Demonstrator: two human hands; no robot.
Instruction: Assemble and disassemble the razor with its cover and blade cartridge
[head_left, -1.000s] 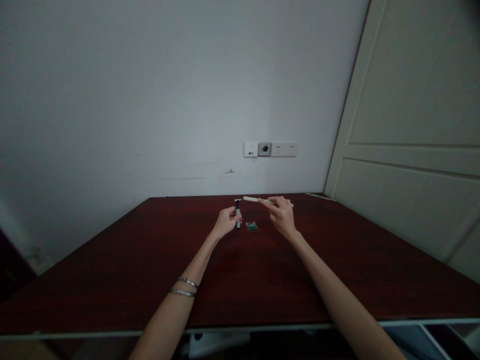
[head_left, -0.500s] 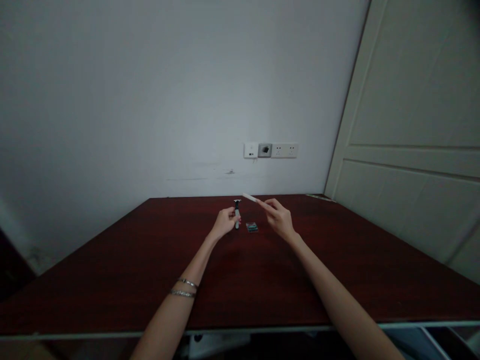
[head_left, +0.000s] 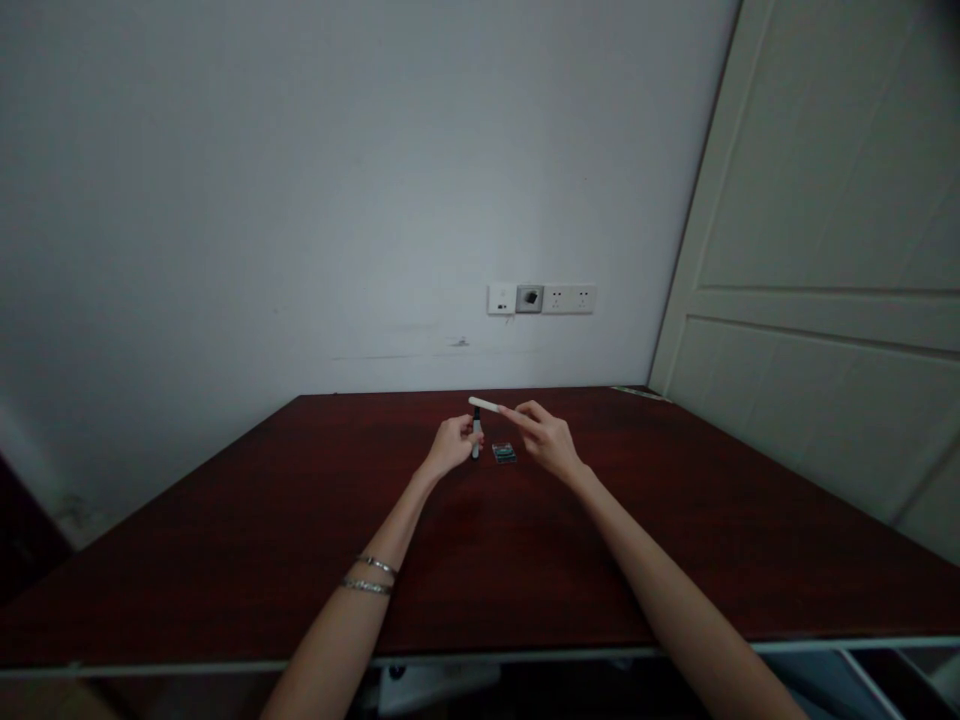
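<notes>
My left hand (head_left: 451,445) is closed around the grey and black handle of a razor (head_left: 476,424), held upright over the table. In my right hand (head_left: 550,442) is a slim white stick (head_left: 486,404), pointing left, its exact kind too small to make out. The stick's far end lies across the top of the razor and hides its head; whether they touch, I cannot tell. A small clear packet with dark teal contents (head_left: 504,453) rests on the table between my hands.
The dark red-brown tabletop (head_left: 300,540) reaches back to a grey-white wall (head_left: 300,200) with sockets (head_left: 568,299) on it. A pale panelled door (head_left: 825,230) stands along the right side. A thin strip (head_left: 640,394) lies at the back right corner.
My right hand has moved left and slightly down, bringing the white stick from beside the razor to across its head. My left hand has barely moved.
</notes>
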